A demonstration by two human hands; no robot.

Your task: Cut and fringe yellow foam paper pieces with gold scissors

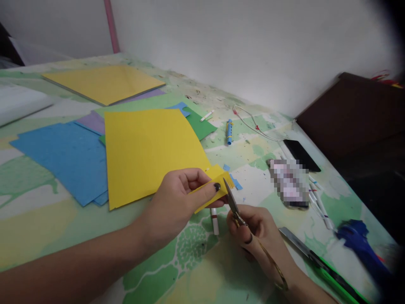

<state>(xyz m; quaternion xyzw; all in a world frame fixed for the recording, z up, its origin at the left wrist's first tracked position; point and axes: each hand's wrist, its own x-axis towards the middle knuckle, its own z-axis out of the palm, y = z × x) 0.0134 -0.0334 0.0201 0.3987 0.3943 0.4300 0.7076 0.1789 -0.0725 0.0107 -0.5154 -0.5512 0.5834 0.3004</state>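
My left hand (186, 194) pinches a small yellow paper strip (209, 195) between thumb and fingers. The strip's right end has narrow cuts like a fringe. My right hand (256, 236) is closed round the handles of metal scissors (232, 200), whose blades lie against the strip's fringed end. Behind my left hand a large yellow sheet (148, 147) rests on other coloured papers. A white marker (214, 221) lies on the table between my hands. Small blue scraps (236, 182) are just beyond the strip.
Blue sheets (66, 156) lie at left, a yellow pad (107, 82) behind. A blue rolled piece (229, 132) stands out beyond the scraps. To the right are two phones (302, 155), several markers (319, 207), a green cutter (329, 270) and a dark blue object (360, 245).
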